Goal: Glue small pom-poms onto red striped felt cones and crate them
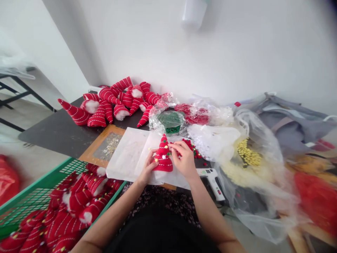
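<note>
A red cone with white stitched lines [163, 162] stands upright over white paper [126, 153], with green, white and yellow pompoms on it. My left hand [149, 168] grips the cone's lower left side. At its upper right side, my right hand [183, 158] is closed in a pinch; what the fingertips hold, if anything, is too small to name. Small red and green pompoms [196, 151] lie just behind my right hand. A white glue gun [216, 185] rests to the right of it.
Red striped stuffed cones [105, 105] are heaped at the back left. A green basket [34, 186] at the lower left holds more cones. Clear bags with green pompoms [171, 121], white pompoms [200, 140] and yellow pieces [249, 153] spread across the right side.
</note>
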A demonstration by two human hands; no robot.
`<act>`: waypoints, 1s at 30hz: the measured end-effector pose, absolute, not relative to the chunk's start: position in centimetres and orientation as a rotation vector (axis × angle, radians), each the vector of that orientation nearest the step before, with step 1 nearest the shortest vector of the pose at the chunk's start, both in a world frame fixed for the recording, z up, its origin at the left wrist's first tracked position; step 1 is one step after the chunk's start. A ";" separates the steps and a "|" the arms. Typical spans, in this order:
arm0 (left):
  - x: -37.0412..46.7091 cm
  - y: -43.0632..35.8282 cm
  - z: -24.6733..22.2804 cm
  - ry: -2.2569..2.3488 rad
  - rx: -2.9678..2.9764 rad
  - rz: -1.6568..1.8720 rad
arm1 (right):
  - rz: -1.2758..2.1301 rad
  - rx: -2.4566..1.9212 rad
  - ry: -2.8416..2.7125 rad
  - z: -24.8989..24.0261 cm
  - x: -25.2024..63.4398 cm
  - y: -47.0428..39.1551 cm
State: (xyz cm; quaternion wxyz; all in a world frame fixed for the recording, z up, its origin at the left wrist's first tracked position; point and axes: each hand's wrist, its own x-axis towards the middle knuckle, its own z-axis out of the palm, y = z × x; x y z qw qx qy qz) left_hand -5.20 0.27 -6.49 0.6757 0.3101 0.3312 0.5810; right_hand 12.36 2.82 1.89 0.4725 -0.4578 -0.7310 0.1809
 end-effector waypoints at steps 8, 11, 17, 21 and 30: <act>-5.0 0.5 -6.5 0.747 0.919 1.285 | 0.596 -1.182 -1.790 0.8 10.8 1.1; -5.1 0.3 -6.0 0.741 0.966 1.273 | 0.593 -1.241 -1.776 0.2 10.4 1.2; -5.2 -0.2 -6.1 0.715 0.996 1.249 | 0.699 -1.235 -1.678 0.1 10.8 1.3; -5.0 0.1 -6.4 0.765 0.883 1.263 | 0.740 -1.243 -1.367 1.1 12.4 1.8; -19.6 -7.9 -2.3 1.232 0.276 1.537 | 0.407 -1.066 -0.633 2.2 25.8 2.1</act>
